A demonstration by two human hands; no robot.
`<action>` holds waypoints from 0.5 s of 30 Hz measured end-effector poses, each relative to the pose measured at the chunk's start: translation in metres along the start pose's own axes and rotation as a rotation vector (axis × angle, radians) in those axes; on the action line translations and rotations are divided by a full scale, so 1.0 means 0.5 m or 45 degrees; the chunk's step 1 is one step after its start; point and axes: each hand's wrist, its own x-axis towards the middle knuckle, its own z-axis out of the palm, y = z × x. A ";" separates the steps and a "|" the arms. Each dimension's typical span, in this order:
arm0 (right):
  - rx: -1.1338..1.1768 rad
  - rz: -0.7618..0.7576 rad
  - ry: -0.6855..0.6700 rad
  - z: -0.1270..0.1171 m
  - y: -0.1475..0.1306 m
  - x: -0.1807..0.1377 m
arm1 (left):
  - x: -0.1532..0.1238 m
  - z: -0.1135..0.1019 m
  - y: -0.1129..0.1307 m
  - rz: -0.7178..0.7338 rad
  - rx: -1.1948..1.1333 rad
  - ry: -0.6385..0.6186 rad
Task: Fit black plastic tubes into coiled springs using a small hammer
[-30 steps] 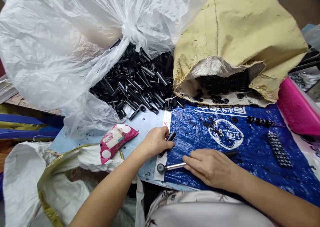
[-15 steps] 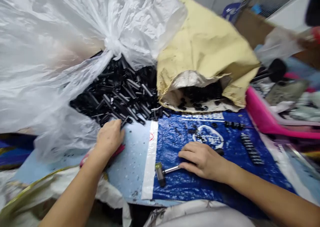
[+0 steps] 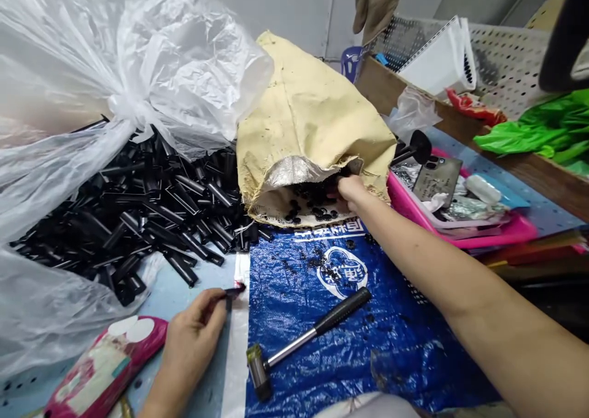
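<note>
My left hand (image 3: 197, 323) is closed over the blue tabletop, pinching a slim black plastic piece (image 3: 235, 290) that points right; most of it is hidden by the fingers. Inside the mouth of a yellow sack (image 3: 317, 105) is my right hand (image 3: 350, 191), its fingertips hidden among small round black parts (image 3: 317, 210). A mallet (image 3: 294, 344) with a black grip and a metal shaft lies on the blue plastic sheet (image 3: 294, 283), touched by neither hand. Behind my left hand spreads a heap of black plastic tubes (image 3: 175, 203).
A knotted clear plastic bag (image 3: 184, 56) rises behind the heap. A pink-and-white object (image 3: 110, 363) lies left of my left hand. To the right, a pink tray (image 3: 497, 232) holds a phone-like slab (image 3: 435, 181) and wrappings. Green plastic (image 3: 543, 129) lies on a wooden ledge beyond.
My right hand has let go of the mallet and reached into the sack. My left hand has come away from the heap toward me, with a black piece in its fingers. The view has shifted.
</note>
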 end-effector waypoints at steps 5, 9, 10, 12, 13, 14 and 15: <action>0.094 0.117 -0.007 0.038 -0.015 0.018 | -0.026 0.014 -0.008 -0.305 -0.539 0.002; 0.147 0.098 -0.011 0.025 -0.012 -0.003 | -0.024 0.026 0.024 -0.499 -0.908 0.145; 0.159 0.075 -0.029 0.014 -0.008 -0.017 | -0.023 0.028 0.035 -0.528 -0.987 0.195; 0.185 0.004 -0.081 -0.013 0.006 -0.062 | -0.025 0.030 0.055 -0.583 -1.120 0.265; 0.203 -0.040 -0.114 -0.028 0.017 -0.093 | -0.027 0.028 0.064 -0.608 -1.163 0.264; 0.223 -0.080 -0.146 -0.043 0.030 -0.127 | -0.030 0.026 0.072 -0.622 -1.192 0.242; 0.254 -0.116 -0.184 -0.055 0.044 -0.165 | -0.033 0.024 0.078 -0.620 -1.211 0.213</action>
